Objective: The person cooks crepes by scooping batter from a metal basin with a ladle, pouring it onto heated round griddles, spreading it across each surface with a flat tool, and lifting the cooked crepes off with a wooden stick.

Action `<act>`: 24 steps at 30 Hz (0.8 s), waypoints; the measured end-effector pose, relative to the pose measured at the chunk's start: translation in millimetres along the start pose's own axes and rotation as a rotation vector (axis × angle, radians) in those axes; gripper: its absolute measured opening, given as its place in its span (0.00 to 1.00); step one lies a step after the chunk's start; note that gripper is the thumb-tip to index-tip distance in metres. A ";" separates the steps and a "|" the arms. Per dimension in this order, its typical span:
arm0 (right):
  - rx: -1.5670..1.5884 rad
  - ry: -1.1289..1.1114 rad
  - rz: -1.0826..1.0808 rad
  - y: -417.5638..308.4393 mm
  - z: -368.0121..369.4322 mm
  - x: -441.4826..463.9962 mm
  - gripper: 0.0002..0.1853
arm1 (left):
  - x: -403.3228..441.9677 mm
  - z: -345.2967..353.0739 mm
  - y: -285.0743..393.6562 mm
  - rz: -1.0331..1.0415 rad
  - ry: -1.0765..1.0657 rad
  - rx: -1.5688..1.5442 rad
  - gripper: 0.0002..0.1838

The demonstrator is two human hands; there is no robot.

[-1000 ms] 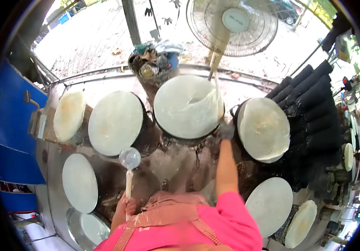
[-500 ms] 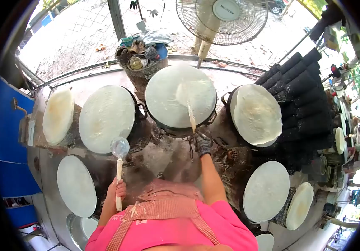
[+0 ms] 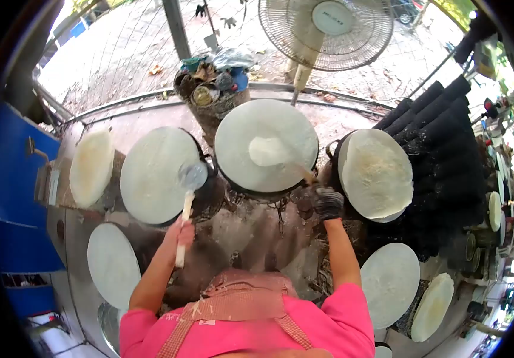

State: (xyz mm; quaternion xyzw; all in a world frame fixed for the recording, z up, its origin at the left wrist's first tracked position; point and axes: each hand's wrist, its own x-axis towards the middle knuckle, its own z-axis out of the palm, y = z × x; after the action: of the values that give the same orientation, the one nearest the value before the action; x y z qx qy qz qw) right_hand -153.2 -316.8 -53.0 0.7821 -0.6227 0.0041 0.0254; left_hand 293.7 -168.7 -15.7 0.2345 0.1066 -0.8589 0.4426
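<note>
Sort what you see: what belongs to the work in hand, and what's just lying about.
In the work, as far as I can judge:
- ladle, in the left hand
- blurred tool at the gloved right hand
- middle white disc, with its pale patch

Probably just about:
- cluttered tub
- hanging grey glove
- fan, standing behind

Open gap between bin and fan pole

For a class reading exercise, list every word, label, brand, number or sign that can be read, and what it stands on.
None can be read for certain.
Fan hub: lettering, too blurred to read.
Pink shirt: white print by the apron, too small to read.
</note>
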 end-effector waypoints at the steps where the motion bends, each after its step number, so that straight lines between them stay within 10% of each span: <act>1: 0.125 0.063 0.237 14.3 33.7 -4.1 0.10 | 12.3 8.4 2.0 0.088 0.085 0.100 0.14; 13: 0.216 0.290 0.318 -60.2 98.4 -84.9 0.16 | 146.1 102.8 -66.2 0.459 0.400 0.686 0.08; 17: 0.357 0.268 0.288 -116.8 32.9 -95.0 0.15 | 143.8 114.8 -67.8 -0.019 0.298 0.227 0.06; 24: 0.222 0.402 0.331 -117.9 15.6 -169.0 0.09 | 15.0 83.8 -80.3 -0.054 0.270 0.444 0.03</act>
State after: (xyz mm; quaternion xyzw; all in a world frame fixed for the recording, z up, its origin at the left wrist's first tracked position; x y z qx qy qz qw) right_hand -76.7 -126.7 -79.1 0.6511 -0.7202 0.2313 0.0616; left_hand 195.3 -165.1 47.6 0.4356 -0.0202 -0.8337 0.3389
